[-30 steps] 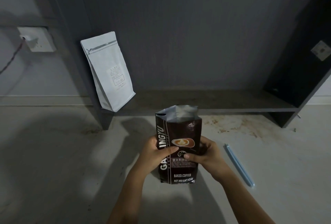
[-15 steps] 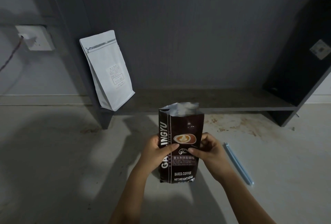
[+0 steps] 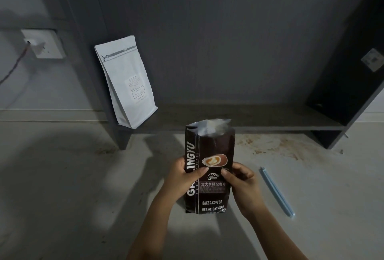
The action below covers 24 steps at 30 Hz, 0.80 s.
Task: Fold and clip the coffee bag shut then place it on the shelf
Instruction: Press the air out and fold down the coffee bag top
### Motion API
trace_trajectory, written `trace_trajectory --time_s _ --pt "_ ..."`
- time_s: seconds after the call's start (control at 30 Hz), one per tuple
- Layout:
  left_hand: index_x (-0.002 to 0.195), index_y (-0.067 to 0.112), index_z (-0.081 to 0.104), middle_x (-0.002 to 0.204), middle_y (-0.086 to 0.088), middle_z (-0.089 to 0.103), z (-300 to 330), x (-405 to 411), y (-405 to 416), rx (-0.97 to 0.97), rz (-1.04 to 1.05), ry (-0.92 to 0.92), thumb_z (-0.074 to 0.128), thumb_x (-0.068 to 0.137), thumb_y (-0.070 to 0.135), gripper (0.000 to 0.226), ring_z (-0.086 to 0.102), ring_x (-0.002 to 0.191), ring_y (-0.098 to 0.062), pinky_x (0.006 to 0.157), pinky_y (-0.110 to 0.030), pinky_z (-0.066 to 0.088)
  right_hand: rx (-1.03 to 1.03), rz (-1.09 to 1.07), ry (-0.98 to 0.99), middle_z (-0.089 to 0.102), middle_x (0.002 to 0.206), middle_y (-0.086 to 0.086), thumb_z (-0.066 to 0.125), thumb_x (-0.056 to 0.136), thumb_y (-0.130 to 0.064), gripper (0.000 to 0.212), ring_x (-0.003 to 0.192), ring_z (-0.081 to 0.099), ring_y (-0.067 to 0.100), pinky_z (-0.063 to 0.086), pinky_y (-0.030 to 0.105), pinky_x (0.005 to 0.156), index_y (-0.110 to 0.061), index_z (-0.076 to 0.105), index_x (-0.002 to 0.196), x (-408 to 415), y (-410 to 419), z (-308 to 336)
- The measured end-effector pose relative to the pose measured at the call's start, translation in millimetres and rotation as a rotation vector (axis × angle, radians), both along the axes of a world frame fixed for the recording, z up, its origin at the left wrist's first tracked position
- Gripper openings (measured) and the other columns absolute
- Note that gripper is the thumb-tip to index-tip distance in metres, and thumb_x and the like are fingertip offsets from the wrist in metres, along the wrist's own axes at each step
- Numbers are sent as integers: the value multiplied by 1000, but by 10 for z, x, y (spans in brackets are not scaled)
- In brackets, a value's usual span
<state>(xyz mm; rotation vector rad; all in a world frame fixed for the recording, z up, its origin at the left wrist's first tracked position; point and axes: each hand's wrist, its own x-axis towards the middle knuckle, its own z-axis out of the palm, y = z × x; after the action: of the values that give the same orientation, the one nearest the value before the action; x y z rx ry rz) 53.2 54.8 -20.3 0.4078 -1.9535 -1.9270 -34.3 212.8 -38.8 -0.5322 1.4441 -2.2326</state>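
Here the dark coffee bag [image 3: 209, 168] stands upright on the pale floor [image 3: 62, 176], just in front of the low grey shelf [image 3: 259, 117], held at its middle from both sides; the left hand [image 3: 182, 178] wraps the side bearing the tall white lettering, thumb laid across the front panel; the right hand [image 3: 241, 182] grips the opposite edge, thumb tip pressing the front near the printed cup. Both hands are closed on the bag, neither one free.

The top of the bag is open and unfolded, its silver lining showing; no fold is begun, by my reading, so the task is at its start.

The long blue clip [image 3: 277, 192] lies on the floor to the right, near the right hand but not touching it; a white pouch [image 3: 126, 81] leans at the left end of the shelf, leaving the rest of the board bare.

The risks, as I judge them: with the mouth open, any tilt or squeeze at the waist could spill coffee; a fold made unevenly or too shallow could spring back before the clip is on; reaching for the clip means letting go with one hand, and the bag could topple or the fold unroll; a slim clip may slide on crooked over thick layered foil.
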Motion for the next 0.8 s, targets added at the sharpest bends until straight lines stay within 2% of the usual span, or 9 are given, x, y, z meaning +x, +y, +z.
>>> trace_trajectory --time_s 0.07,0.13,0.27,0.33,0.43,0.53,0.67,0.73,0.8 --pt "85 31 69 86 14 77 12 7 11 -19 -11 -11 78 75 16 21 72 83 -8 62 -15 55 3 12 -15 74 96 14 73 67 -18 35 90 68 28 56 32 74 -3 68 98 22 -16 15" --pt "87 30 68 85 15 77 25 18 19 -22 -13 -10 78 74 17 21 72 83 -7 62 -13 55 10 20 -20 73 97 15 70 69 -19 32 91 68 30 56 34 75 -3 68 97 37 -27 47" --pt "92 26 69 88 14 77 83 38 38 -21 -19 42 80 66 32 28 72 84 -7 63 -13 54 35 0 -6 74 79 8 72 64 -21 19 78 67 26 54 34 69 -8 70 78 43 -13 137" --pt "91 26 69 90 10 77 112 29 45 -16 -12 71 83 63 37 32 73 84 -10 64 -17 55 56 -29 18 70 74 7 73 64 -14 16 73 65 24 55 33 67 -9 66 77 26 -11 168" --pt "86 32 71 88 8 78 166 8 43 -31 22 123 84 58 37 32 73 82 -13 65 -21 57 79 -70 90 66 75 12 72 68 4 30 74 65 26 58 33 65 -9 53 88 -23 -26 252" --pt "89 28 70 87 5 78 218 -14 24 -51 27 183 82 60 34 31 74 81 -16 66 -23 57 129 -49 213 74 75 7 72 68 7 45 74 71 26 58 28 62 -18 56 101 -74 -24 352" --pt "87 20 68 78 8 77 211 -70 -11 -39 40 171 76 74 16 17 73 74 -11 63 -20 55 412 -218 470 71 69 10 72 74 -10 13 64 68 23 57 42 54 -19 63 76 -49 -58 315" --pt "84 23 70 76 8 77 207 -91 13 -5 30 168 70 81 7 17 72 73 -9 63 -20 55 466 -322 533 65 62 1 65 81 -13 21 57 62 10 51 36 48 -24 54 67 -4 -99 209" --pt "83 26 72 77 7 78 217 -93 44 35 14 173 67 83 13 14 72 73 -9 63 -19 56 500 -372 574 63 66 -7 57 87 -15 21 61 62 4 49 24 50 -27 50 72 39 -134 147"
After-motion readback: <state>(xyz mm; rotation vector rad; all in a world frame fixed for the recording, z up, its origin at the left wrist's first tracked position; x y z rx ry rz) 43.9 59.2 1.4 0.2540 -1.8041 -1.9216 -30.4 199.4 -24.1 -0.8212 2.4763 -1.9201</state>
